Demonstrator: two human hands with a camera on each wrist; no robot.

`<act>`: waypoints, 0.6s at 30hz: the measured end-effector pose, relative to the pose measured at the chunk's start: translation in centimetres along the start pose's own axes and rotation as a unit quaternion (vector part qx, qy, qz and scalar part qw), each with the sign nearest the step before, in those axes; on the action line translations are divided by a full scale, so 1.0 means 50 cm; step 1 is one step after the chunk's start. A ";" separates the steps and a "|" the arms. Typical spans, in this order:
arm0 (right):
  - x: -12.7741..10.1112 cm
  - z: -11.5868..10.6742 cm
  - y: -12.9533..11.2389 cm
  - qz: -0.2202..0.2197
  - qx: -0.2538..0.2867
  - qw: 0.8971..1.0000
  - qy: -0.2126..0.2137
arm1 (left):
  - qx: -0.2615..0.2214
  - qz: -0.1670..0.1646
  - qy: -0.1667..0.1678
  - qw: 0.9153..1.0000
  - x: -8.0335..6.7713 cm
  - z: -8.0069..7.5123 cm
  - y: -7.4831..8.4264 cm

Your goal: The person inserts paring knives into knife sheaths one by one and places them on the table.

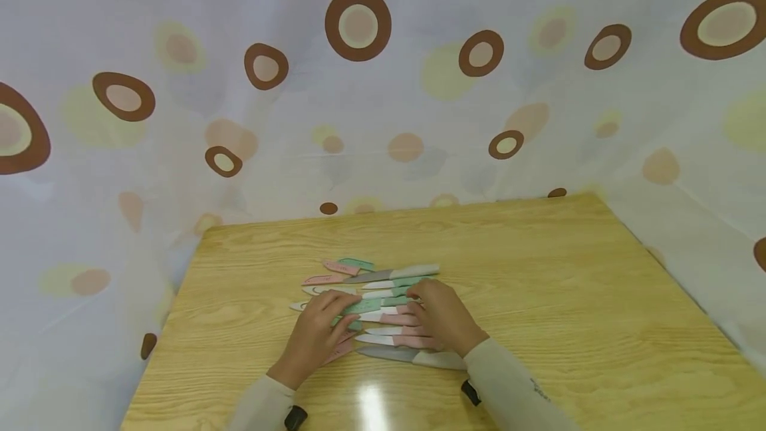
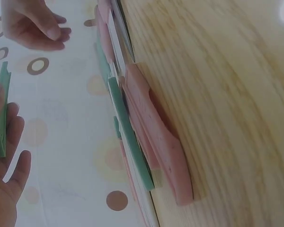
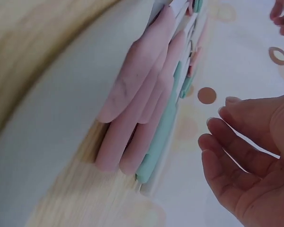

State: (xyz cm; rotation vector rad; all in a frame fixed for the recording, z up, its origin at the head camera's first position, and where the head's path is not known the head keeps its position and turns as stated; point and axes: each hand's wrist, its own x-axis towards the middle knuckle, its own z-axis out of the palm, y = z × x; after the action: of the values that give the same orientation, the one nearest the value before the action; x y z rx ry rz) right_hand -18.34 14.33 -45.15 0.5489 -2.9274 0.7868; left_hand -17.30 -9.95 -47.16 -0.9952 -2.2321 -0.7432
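My left hand (image 1: pixel 314 334) pinches a green knife sheath (image 2: pixel 2 116) between thumb and fingers, raised above the table. Just right of it, my right hand (image 1: pixel 447 314) hovers over the knife handles; in the right wrist view its fingers are loosely bent and hold nothing. Below the hands lies a column of knives with blades pointing left: a cream-handled knife (image 1: pixel 419 271) at the far end, then green-handled and pink-handled knives (image 1: pixel 413 342), and another cream-handled knife (image 1: pixel 439 359) nearest me. My right hand partly covers several handles.
Loose sheaths lie left of the blades: a green sheath (image 1: pixel 357 263), a pink sheath (image 1: pixel 323 279), cream ones, and more pink sheaths (image 2: pixel 156 127) partly behind my left hand. The wooden table (image 1: pixel 568 298) meets a spotted cloth (image 1: pixel 407 92) at its back and sides.
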 end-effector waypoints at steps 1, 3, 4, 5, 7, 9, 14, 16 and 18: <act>0.008 0.003 0.001 -0.005 0.000 1.000 -0.003 | -0.003 -0.001 0.001 1.000 -0.001 0.001 0.001; 0.024 0.008 0.003 -0.014 0.006 1.000 -0.015 | -0.009 -0.003 0.004 1.000 -0.002 0.003 0.002; 0.031 0.010 0.004 -0.017 0.009 1.000 -0.022 | -0.012 -0.003 0.006 1.000 -0.002 0.003 0.002; 0.038 0.013 0.006 -0.021 0.010 0.999 -0.027 | -0.014 -0.004 0.006 1.000 -0.003 0.003 0.002; 0.051 0.020 0.009 -0.026 0.005 0.999 -0.040 | -0.017 -0.005 0.007 1.000 -0.004 0.004 0.002; 0.062 0.026 0.013 -0.030 -0.014 0.998 -0.049 | -0.018 -0.005 0.007 1.000 -0.004 0.003 0.002; 0.076 0.040 0.026 -0.037 -0.047 0.996 -0.067 | -0.017 -0.007 0.004 1.000 -0.006 0.001 0.002; 0.079 0.044 0.032 -0.034 -0.052 0.995 -0.076 | -0.017 -0.007 0.004 1.000 -0.006 0.001 0.001; 0.081 0.046 0.037 -0.028 -0.049 0.995 -0.085 | -0.018 -0.006 0.004 1.000 -0.007 0.002 -0.001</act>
State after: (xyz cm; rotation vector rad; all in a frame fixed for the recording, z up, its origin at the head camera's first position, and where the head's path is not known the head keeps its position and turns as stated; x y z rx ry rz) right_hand -22.69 13.38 -47.41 0.7186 -3.0680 0.6153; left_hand -17.17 -10.08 -47.47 -0.9938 -2.2270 -0.7941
